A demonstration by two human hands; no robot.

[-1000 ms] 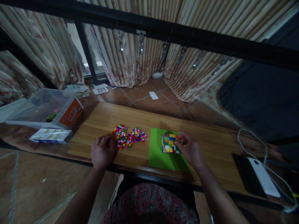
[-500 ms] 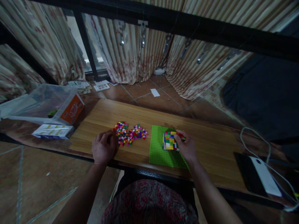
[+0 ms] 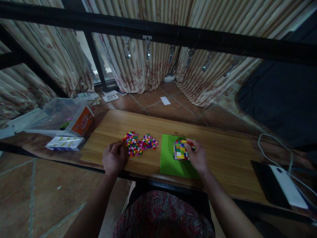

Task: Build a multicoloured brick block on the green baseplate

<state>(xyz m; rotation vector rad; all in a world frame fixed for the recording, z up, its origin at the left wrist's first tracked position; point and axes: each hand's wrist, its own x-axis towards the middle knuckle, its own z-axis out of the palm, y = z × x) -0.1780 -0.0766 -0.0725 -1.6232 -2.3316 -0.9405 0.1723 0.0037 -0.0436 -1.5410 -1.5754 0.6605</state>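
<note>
On the green studded baseplate (image 3: pixel 170 168) sits a low, multicoloured structure of toy bricks (image 3: pixel 180 152). My right hand (image 3: pixel 197 157) grips its right side, the thumb over the top near the upper right corner and the other fingers behind, partly hidden. Left of the baseplate, small loose bricks (image 3: pixel 138 144) in many colours lie in a spread pile. Beside that pile my left hand (image 3: pixel 114 158) rests on the wooden board (image 3: pixel 99 138) with its fingers curled in. Whether it holds anything is hidden.
A clear plastic bin (image 3: pixel 56 115) with an orange label stands at the far left, a white box (image 3: pixel 65 143) in front of it. On the right lie a black-and-white flat object (image 3: pixel 279 185) and a white cable (image 3: pixel 274 135). A dark rail (image 3: pixel 158 28) crosses above.
The view has shifted slightly, so the scene sits a little lower and further right. My right hand stays at the brick structure, its fingers moved only a little. My left hand keeps its curled pose.
</note>
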